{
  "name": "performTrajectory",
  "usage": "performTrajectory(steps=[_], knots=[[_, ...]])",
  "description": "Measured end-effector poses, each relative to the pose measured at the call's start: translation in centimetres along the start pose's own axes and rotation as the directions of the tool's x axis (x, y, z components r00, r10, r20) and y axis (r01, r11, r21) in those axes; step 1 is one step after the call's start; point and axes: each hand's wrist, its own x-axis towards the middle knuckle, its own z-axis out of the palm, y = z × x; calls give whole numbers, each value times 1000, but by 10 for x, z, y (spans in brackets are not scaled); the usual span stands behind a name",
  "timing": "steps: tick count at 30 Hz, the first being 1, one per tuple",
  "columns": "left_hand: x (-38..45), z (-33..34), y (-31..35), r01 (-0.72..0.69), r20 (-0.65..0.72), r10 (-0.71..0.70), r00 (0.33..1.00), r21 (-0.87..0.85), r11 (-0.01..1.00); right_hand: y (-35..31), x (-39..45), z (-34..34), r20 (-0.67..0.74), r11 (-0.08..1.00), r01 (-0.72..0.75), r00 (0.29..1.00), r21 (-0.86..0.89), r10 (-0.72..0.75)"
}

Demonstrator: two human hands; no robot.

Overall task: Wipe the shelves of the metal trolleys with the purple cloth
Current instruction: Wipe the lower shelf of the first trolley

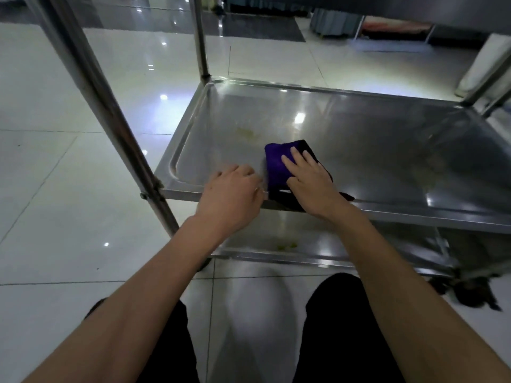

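Purple cloth (pixel 279 164) lies lengthwise front-to-back under right hand (pixel 309 186).

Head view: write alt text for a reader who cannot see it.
A person's right hand presses a folded purple cloth flat on a metal trolley's middle shelf, near its front edge. The left hand rests on that edge beside it; a yellowish smear lies just beyond the cloth.
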Motion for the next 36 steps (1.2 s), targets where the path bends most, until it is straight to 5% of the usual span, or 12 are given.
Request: performTrajectory(steps=[8, 12, 16, 26, 36], knots=[[25, 9, 39, 78, 47, -82, 996, 75, 994, 103, -51, -38, -64, 977, -208, 975, 44, 211], [22, 14, 37, -12, -21, 14, 1000, 80, 997, 134, -62, -43, -70, 958, -288, 955, 15, 288], [15, 21, 26, -102, -124, 111, 986, 77, 992, 142, -55, -34, 68, 965, -220, 971, -141, 231], [-10, 20, -5, -124, -110, 122, 986, -15, 992, 52, -13, 4, 75, 986, -159, 984, -49, 163], [-77, -2, -78, 241, -263, -217, 940, 62, 969, -52, 37, 31, 74, 998, 57, 996, -40, -54]])
